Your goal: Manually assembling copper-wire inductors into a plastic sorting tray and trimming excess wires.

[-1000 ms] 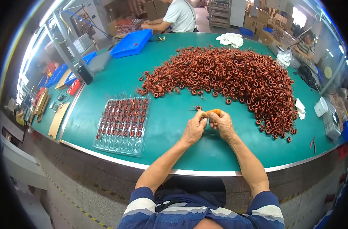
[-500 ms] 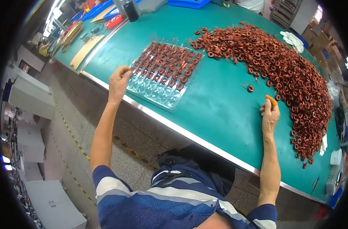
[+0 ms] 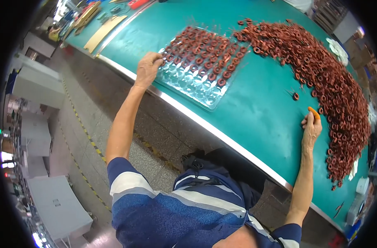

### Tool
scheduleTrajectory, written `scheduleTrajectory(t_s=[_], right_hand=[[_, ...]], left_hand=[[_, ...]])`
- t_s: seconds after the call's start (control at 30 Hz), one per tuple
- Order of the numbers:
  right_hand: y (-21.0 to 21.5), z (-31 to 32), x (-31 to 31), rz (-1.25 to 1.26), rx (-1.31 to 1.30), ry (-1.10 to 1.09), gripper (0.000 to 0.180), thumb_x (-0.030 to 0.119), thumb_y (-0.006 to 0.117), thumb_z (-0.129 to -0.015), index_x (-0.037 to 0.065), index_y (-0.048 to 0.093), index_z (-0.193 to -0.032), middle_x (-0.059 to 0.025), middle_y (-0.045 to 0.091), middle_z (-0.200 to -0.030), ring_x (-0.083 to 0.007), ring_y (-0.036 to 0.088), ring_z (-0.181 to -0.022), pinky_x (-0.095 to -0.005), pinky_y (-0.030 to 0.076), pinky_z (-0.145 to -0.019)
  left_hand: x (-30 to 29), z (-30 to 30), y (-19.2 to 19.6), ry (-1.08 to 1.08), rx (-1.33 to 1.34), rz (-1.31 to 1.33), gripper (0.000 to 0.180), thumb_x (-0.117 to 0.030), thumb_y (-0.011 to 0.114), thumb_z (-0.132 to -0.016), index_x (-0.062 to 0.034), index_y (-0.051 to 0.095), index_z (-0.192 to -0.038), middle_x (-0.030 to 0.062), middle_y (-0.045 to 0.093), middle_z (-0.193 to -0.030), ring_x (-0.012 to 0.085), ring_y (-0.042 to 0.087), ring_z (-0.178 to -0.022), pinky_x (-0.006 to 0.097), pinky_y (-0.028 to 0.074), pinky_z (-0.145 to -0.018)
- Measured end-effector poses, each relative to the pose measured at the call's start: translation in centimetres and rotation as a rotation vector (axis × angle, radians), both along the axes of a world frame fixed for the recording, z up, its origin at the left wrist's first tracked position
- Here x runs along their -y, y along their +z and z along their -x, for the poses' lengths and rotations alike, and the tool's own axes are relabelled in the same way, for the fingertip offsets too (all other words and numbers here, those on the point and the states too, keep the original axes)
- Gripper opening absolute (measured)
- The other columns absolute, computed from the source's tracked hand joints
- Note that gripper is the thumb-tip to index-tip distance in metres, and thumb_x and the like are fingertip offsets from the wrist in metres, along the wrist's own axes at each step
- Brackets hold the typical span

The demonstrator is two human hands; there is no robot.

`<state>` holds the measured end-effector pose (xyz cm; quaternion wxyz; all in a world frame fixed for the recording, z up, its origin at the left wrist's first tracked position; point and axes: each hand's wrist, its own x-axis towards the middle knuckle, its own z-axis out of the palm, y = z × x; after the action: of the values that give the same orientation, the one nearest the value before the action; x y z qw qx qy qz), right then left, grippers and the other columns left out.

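My left hand (image 3: 148, 71) is at the near left corner of the filled part of a clear plastic tray (image 3: 188, 91). Its thumb and fingers pinch a small reddish-brown ring coil (image 3: 162, 63) at the end of a row. Several rows of such coils with thin wire leads fill the far part of the tray; the pockets along its near side hold none. My right hand (image 3: 311, 129), with an orange finger cot (image 3: 314, 113) on one finger, hovers beside the coil pile. Its fingers are curled together, and anything between them is hidden. A single coil (image 3: 296, 96) lies just beyond it.
A big heap of ring coils (image 3: 316, 70) curves along the right side of the green table (image 3: 254, 111). Pliers (image 3: 339, 209) lie near the right front edge, a white cloth (image 3: 337, 51) behind the heap. A cardboard strip (image 3: 103, 34) rests at the far left.
The whole view has shifted, so table, tray and heap sit further right in the picture. Both hands stay close to the same places, the left at the tray and the right by the heap.
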<state>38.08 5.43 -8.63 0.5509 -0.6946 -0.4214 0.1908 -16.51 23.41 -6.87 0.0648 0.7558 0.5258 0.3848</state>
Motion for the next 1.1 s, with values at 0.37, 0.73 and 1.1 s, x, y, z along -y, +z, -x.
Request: scheduleTrajectory(t_s=[0.37,0.73,1.1], right_hand=[[1.8,-0.7,-5.3,-0.162,0.787,0.235,0.052,0.02,0.075,-0.074,0.008,0.056,-0.121,-0.0168,0.058,-0.109,-0.0336,0.053,-0.107,-0.0415,0.044,-0.094],[3.2,4.9,-3.4,-0.134,-0.306,0.331,0.034,0.026,0.067,-0.084,-0.002,0.061,-0.104,-0.0108,0.067,-0.09,-0.02,0.063,-0.085,-0.0334,0.052,-0.076],[3.2,4.7,-1.4,-0.251,-0.102,0.204,0.029,0.029,0.068,-0.082,0.003,0.068,-0.095,-0.0095,0.061,-0.09,-0.0231,0.055,-0.097,-0.0354,0.044,-0.086]], left_hand=[[1.3,-2.1,1.7,0.1,-0.149,0.065,0.025,-0.013,0.053,-0.093,0.0035,0.057,-0.111,0.0176,0.063,-0.102,0.0281,0.061,-0.09,0.037,0.046,-0.081],[12.4,-25.2,4.1,-0.503,0.176,0.288,0.031,-0.008,0.051,-0.093,0.0052,0.053,-0.122,0.0148,0.063,-0.103,0.0197,0.062,-0.083,0.029,0.05,-0.074],[10.5,-37.7,-0.3,-0.836,1.181,1.051,0.028,-0.016,0.044,-0.1,0.003,0.05,-0.119,0.0127,0.06,-0.113,0.023,0.063,-0.1,0.035,0.053,-0.089]])
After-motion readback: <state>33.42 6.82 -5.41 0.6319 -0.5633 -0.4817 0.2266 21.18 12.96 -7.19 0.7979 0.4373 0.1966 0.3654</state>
